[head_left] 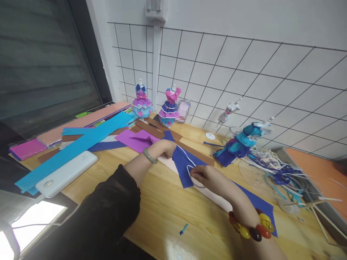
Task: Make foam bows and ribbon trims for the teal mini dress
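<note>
A strip of dark blue crepe-like paper (pixel 187 164) lies slantwise on the table, with a long blue piece (pixel 257 202) running to the right. My right hand (pixel 204 175) pinches a thin white cord (pixel 187 154), which loops below the fingers. The cord runs over the blue strip up to my left hand (pixel 166 147). That hand is closed, bent down at the strip's left edge; its fingertips are hidden, so what it grips cannot be made out. A pale pink strip (pixel 217 200) lies partly beneath the blue paper. Purple paper (pixel 137 141) is just left of my left hand.
Turquoise strips (pixel 81 144) and a white power bank (pixel 67 173) are at the left. Small dress forms in paper dresses (pixel 142 103) stand along the gridded wall; a blue-dressed one (pixel 241 141) leans at right. A grey box (pixel 306 195) of scraps is beyond my right arm.
</note>
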